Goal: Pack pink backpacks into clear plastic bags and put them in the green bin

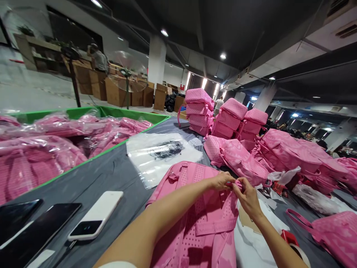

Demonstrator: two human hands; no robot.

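A pink backpack (189,219) lies in front of me, its perforated back panel and straps facing up. My left hand (223,181) is closed at the backpack's right edge, and a small red thing shows at its fingertips, too small to name. Beside it, my right hand (247,197) pinches a bunched pink strap (238,183). The fingertips of both hands almost meet there. Beyond the backpack lies a clear plastic bag (164,152) with dark print.
Pink backpacks (199,109) stand stacked ahead, with more on the right. Left is a green-edged bin (111,147) of plastic-wrapped backpacks. A white power bank (97,216) and dark phones (41,230) lie near left. A tape roll (301,255) sits at right. Standing fans (126,72) are behind.
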